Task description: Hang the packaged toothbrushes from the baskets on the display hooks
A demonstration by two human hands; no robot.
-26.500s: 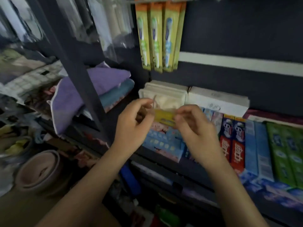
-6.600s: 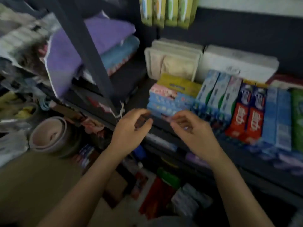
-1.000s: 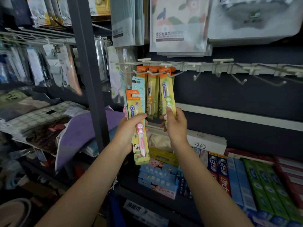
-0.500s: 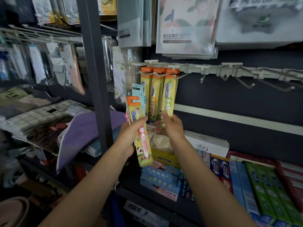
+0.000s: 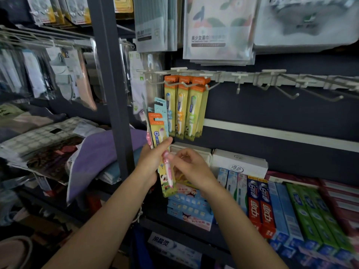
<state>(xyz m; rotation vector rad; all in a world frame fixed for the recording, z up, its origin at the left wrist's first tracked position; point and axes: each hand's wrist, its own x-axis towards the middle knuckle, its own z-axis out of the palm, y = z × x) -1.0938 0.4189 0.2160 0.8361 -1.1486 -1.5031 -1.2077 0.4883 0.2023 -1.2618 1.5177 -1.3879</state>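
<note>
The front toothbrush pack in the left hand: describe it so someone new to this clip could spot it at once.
Find the white hook rail with three yellow packs hanging at its left end. Just below and left of them, the left hand grips a small fan of packs. The front pack is yellow with an orange top, a pink brush and a panda at the bottom; the right hand reaches its middle.

Dim shop aisle, with soft light falling from above and no hard shadows.

The hanging packets [image 5: 219, 30] at the top catch the most light; the lower shelves [image 5: 194, 235] sink into gloom. Edges bow with wide-angle distortion, and the toothpaste boxes [image 5: 318, 220] at right smear with blur.
</note>
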